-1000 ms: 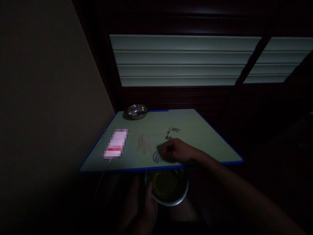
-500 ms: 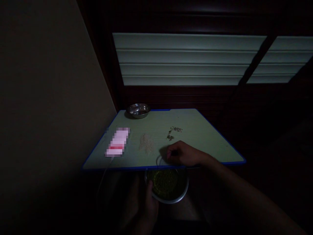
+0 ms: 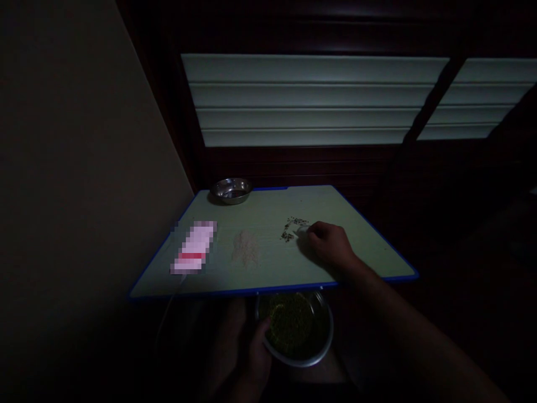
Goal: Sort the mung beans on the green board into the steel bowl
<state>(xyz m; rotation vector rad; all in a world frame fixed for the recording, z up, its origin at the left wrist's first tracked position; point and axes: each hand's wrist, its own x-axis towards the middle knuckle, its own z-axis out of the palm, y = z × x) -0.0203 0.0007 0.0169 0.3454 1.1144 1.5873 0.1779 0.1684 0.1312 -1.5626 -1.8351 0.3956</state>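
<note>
Below the table's near edge is a metal bowl (image 3: pixel 329 336) containing green, grain-like stuff (image 3: pixel 289 322), possibly beans. My left hand (image 3: pixel 258 350) grips its left rim, thumb over the edge. My right hand (image 3: pixel 331 240) is low over the table with its fingers pinched together. Something small and pale shows at the fingertips, too dim to name. Just left of those fingers lies a scatter of small dark bits (image 3: pixel 287 237), like seeds or beans. Further left is a thin patch of pale grains (image 3: pixel 245 249).
The pale table (image 3: pixel 268 210) has a blue edge. A shallow steel bowl (image 3: pixel 231 191) sits at its back left corner. A blurred, lit phone (image 3: pixel 195 246) lies at the left, its cable (image 3: pixel 170 308) hanging off the front. A wall (image 3: pixel 84 168) and louvred panels (image 3: pixel 314 101) surround the table.
My right hand has moved from the table's front edge above the bowl, up and rightward, to beside the dark bits. My left hand still holds the bowl. The view has shifted slightly.
</note>
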